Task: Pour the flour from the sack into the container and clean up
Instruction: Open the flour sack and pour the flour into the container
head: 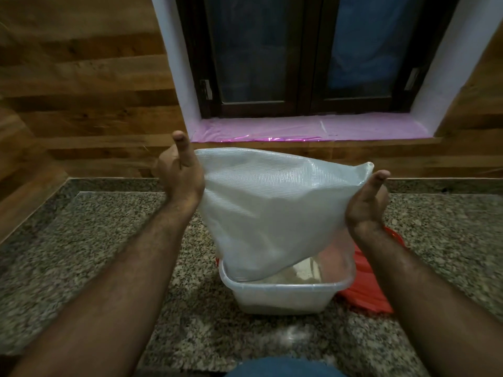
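A white woven flour sack (272, 210) hangs upside down over a clear plastic container (285, 295), its lower end inside the container's rim. My left hand (181, 172) grips the sack's upper left corner, thumb sticking up. On the other side, my right hand (367, 202) grips the upper right corner. Pale flour lies in the container beneath the sack. Whether flour is flowing cannot be seen through the sack.
A red lid (364, 284) lies under and to the right of the container on the speckled granite counter (81, 254). A small dusting of flour (294, 334) lies in front of the container. Behind are a wooden wall and a window sill (307, 129) covered in pink film.
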Motion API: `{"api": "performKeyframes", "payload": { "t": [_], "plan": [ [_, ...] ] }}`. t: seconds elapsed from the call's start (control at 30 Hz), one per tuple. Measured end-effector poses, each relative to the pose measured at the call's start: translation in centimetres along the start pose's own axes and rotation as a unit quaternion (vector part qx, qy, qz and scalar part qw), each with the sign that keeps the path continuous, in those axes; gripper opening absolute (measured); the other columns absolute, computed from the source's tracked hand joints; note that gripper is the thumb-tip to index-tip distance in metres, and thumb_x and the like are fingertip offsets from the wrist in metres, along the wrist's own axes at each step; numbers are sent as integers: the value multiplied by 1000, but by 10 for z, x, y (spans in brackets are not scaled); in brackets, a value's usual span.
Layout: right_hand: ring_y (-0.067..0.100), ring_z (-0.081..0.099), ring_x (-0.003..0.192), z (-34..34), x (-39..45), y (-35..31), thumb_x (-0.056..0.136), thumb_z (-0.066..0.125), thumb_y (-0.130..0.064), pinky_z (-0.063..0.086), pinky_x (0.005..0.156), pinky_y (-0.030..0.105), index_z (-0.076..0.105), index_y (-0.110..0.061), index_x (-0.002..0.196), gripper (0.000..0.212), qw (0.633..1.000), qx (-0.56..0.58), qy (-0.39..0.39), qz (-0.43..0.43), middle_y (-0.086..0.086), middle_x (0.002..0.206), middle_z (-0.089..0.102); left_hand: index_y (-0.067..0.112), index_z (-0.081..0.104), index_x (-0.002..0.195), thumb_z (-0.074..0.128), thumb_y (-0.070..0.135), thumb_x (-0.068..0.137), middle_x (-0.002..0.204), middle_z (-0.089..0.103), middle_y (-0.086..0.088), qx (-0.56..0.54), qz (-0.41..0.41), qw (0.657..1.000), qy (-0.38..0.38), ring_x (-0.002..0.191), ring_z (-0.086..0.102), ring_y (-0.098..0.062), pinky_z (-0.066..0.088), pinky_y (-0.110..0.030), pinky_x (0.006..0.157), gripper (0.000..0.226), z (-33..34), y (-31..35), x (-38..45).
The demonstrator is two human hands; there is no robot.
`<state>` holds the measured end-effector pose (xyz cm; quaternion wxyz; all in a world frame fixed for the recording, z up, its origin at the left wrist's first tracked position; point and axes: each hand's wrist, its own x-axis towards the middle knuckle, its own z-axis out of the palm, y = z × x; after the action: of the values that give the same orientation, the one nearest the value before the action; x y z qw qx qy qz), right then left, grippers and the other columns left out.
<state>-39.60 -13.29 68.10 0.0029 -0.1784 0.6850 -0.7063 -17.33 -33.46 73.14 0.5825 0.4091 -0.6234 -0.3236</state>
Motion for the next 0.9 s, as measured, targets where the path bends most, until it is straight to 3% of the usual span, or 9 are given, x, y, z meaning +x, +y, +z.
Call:
{"api": "performKeyframes", "payload": {
  "t": [0.07, 0.17, 0.27, 0.3, 0.37, 0.57, 0.67, 0.8, 0.9],
  "plan": [
    [7, 64, 87, -5, 7, 4, 76, 15, -103, 51, 79, 26, 62, -18, 105, 102, 996, 8, -9, -94, 0, 96, 67, 25, 30, 57, 12, 102, 73, 54, 36, 2, 16, -7, 1000, -7, 53, 35, -18, 28, -35, 57, 80, 0, -2, -4],
    [21, 65, 94, -6, 18, -11, 87, 42, -91, 51, 83, 36, 65, -11, 119, 89, 954, -84, -56, -282, 10, 104, 68, 25, 31, 56, 11, 99, 76, 52, 35, 5, 22, -17, 999, -37, 50, 35, -17, 27, -30, 56, 79, 2, 1, -7],
    [26, 71, 93, 6, 17, -47, 84, 47, -91, 49, 87, 44, 70, -14, 120, 89, 825, -311, -188, -432, 4, 104, 75, 25, 31, 55, 14, 75, 105, 50, 33, 6, 13, -50, 998, -34, 41, 28, -7, 24, -24, 49, 72, 7, 9, -7],
    [25, 70, 94, 12, 14, -54, 83, 40, -96, 47, 88, 43, 69, -17, 119, 91, 784, -393, -220, -427, 1, 105, 75, 25, 32, 56, 17, 65, 111, 51, 34, 5, 3, -60, 998, -22, 38, 28, -4, 25, -21, 45, 69, 10, 9, -4],
    [21, 63, 89, 22, 10, -58, 79, 23, -101, 43, 82, 39, 65, -23, 107, 93, 746, -476, -228, -405, -2, 100, 70, 26, 32, 56, 19, 59, 114, 50, 33, 7, -24, -77, 997, 2, 38, 27, -4, 23, -17, 39, 68, 10, 11, 1],
    [16, 49, 61, 26, 11, -51, 87, 23, -88, 23, 49, 26, 50, -25, 83, 69, 747, -476, -221, -409, -4, 72, 56, 25, 33, 56, 15, 66, 109, 48, 33, 11, -68, -60, 995, 30, 42, 28, -4, 24, -22, 44, 69, 8, 7, 1],
    [16, 47, 56, 29, 14, -57, 91, 26, -82, 21, 48, 24, 48, -25, 79, 62, 733, -477, -213, -436, -6, 66, 49, 24, 33, 56, 9, 97, 82, 49, 34, 12, -80, -9, 996, 37, 44, 28, -6, 22, -30, 48, 80, 6, 3, 3],
    [11, 37, 51, 30, 20, -78, 92, 26, -80, 21, 50, 23, 48, -24, 78, 62, 714, -494, -207, -451, -8, 60, 38, 24, 36, 57, 13, 100, 78, 53, 37, 3, -35, 59, 996, 59, 49, 33, -16, 28, -40, 49, 82, 2, -6, 12],
    [14, 36, 50, 30, 24, -82, 92, 24, -81, 20, 50, 25, 49, -23, 75, 66, 714, -500, -193, -450, -6, 58, 37, 23, 54, 80, 29, 96, 84, 73, 50, 13, 28, 103, 994, -3, 62, 47, 3, 39, -25, 56, 77, 2, -2, 15]
  ]
}}
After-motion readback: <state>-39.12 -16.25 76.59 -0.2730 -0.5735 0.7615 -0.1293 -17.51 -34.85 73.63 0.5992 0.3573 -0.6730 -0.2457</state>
